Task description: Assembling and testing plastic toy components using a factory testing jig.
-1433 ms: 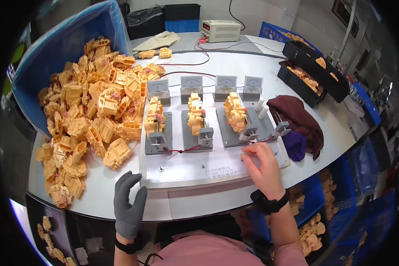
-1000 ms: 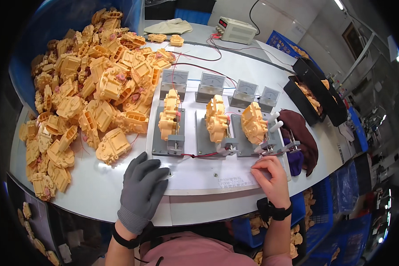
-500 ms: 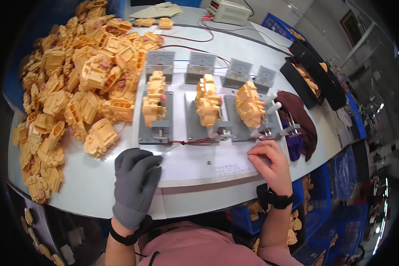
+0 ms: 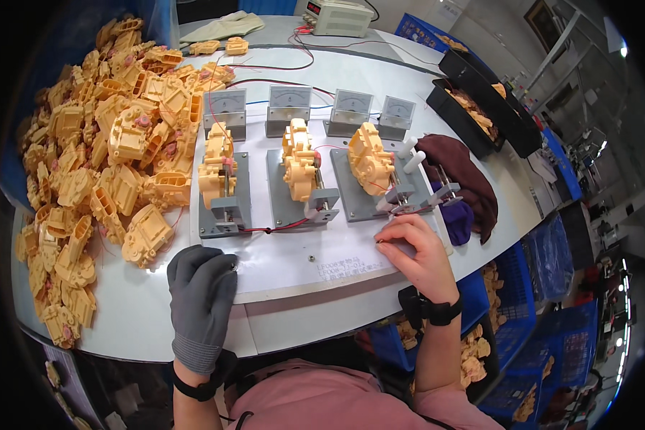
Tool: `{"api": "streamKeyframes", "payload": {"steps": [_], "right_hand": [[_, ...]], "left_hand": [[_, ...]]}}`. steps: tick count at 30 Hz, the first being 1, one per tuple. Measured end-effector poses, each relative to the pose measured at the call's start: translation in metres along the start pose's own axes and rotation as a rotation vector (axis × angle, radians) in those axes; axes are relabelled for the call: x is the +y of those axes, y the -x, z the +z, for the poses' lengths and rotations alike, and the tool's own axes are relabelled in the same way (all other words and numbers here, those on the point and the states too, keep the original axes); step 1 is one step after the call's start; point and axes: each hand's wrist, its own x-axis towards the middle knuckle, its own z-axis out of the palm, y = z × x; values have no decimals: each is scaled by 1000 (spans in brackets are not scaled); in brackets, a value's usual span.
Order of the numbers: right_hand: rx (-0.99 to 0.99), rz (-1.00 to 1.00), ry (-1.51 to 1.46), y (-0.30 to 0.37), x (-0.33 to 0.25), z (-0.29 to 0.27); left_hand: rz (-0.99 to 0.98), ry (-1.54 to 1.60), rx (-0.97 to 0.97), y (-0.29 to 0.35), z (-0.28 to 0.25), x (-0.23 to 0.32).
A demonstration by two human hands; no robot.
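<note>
My left hand (image 4: 201,304), in a grey glove, is closed at the front left edge of the white board (image 4: 279,265). A tiny shiny spot shows at its fingertips, too small to name. My bare right hand (image 4: 419,258) pinches thumb and forefinger at the board's front right, just in front of the right-hand fixture; a tiny dark thing between the tips cannot be made out. Three yellow plastic gearbox-like assemblies, left (image 4: 217,166), middle (image 4: 301,161) and right (image 4: 370,159), stand on grey metal test fixtures (image 4: 283,208). Neither hand touches them.
A large heap of similar yellow assemblies (image 4: 86,158) covers the table's left. Panel meters (image 4: 289,100) stand behind the fixtures. Farther back sits a power supply (image 4: 337,18) with red and black leads. At right lie a brown cloth (image 4: 462,172) and black bins (image 4: 459,115).
The whole view has shifted, so the fixtures and heap appear farther left. Both hands stay near the board's front edge, fingers still closed.
</note>
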Motion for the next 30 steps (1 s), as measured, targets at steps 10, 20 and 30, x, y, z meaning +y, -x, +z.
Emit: {"api": "streamKeyframes", "payload": {"steps": [10, 20, 30], "right_hand": [[-8, -162, -48, -6, 21, 1], [110, -184, -134, 1, 33, 10], [144, -213, -98, 0, 32, 11]], "left_hand": [[-41, 97, -29, 8, -1, -13], [186, -13, -71, -4, -2, 5], [123, -21, -79, -4, -3, 10]]}}
